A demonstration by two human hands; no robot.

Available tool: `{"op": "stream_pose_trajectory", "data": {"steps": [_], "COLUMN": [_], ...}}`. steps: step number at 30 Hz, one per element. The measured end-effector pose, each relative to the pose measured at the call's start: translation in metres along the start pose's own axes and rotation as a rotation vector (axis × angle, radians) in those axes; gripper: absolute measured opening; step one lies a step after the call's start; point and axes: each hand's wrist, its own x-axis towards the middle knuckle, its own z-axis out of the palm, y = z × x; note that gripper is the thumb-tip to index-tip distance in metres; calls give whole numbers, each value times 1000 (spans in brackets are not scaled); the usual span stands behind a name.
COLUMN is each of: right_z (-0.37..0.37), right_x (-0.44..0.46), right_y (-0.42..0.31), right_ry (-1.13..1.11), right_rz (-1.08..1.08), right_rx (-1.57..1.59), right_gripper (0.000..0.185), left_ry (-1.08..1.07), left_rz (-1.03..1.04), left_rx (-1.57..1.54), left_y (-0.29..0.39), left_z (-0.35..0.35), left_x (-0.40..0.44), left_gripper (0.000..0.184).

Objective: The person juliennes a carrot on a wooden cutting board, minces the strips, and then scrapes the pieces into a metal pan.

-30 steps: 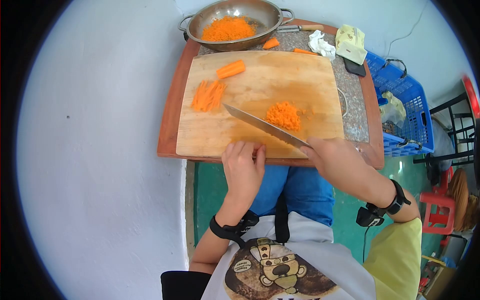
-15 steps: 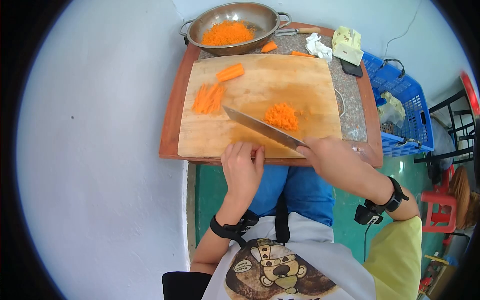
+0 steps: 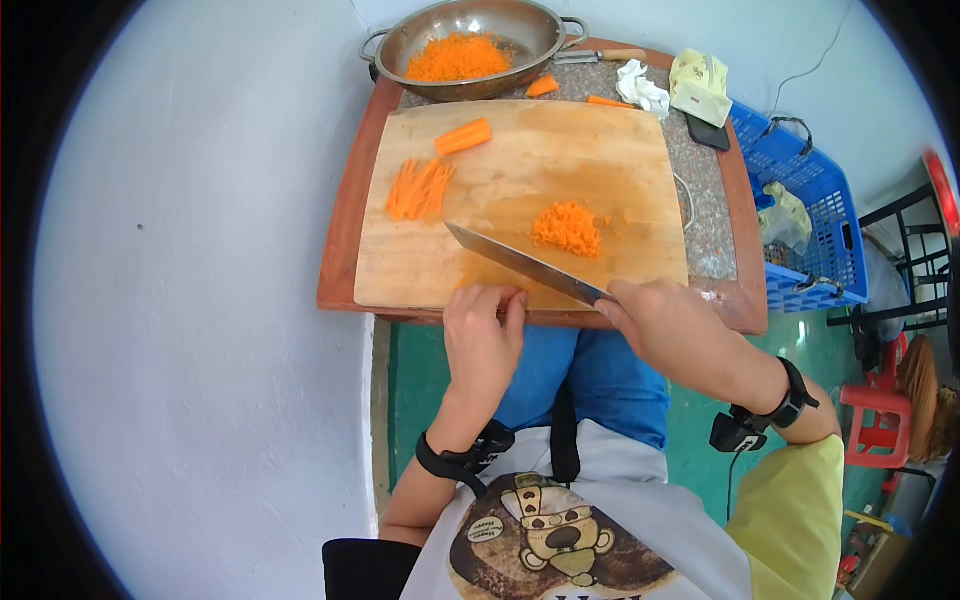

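Note:
A cleaver [image 3: 525,263] is gripped by its handle in my right hand [image 3: 665,315], its blade pointing left and slanting over the cutting board [image 3: 400,285]. My left hand [image 3: 485,330] rests at the board's front edge, fingers curled and pressed together; what they hold, if anything, is hidden. A trace of orange shows on the wood beside those fingertips. Just beyond the blade lies a heap of chopped carrot [image 3: 567,229]. Carrot strips [image 3: 419,189] lie in a pile on the left, below a carrot piece [image 3: 464,136].
Behind the board stands a two-handled metal pan [image 3: 395,60] holding minced carrot [image 3: 460,58]. A peeler [image 3: 600,57], a carrot chunk [image 3: 543,86], crumpled tissue [image 3: 642,90], a tissue pack [image 3: 700,85] and a phone [image 3: 707,132] lie nearby. A blue basket [image 3: 800,165] stands right, a wall left.
The view has shifted slightly, so the board and pan sit a little higher. Both hands and the cleaver keep nearly the same pose.

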Motion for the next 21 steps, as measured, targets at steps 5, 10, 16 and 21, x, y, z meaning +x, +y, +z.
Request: {"op": "stream_pose_trajectory", "data": {"steps": [5,10,16,21], "right_z": [0,-4,7,-1], "right_x": [-1,-2,-2,0], "right_y": [0,-4,0,2], "right_ry": [53,56,61,56], "right_rz": [-36,-5,-58,-14], "right_rx": [-52,-65,-117,-35], "right_gripper": [24,24,24,24], "left_ry": [-19,-17,6,18], "left_rz": [40,11,47,67], "left_rx": [12,28,43,46], "left_y": [-1,-2,3,3], "left_z": [3,8,6,8], "left_x": [2,1,3,5], "left_gripper": [5,7,7,7]}}
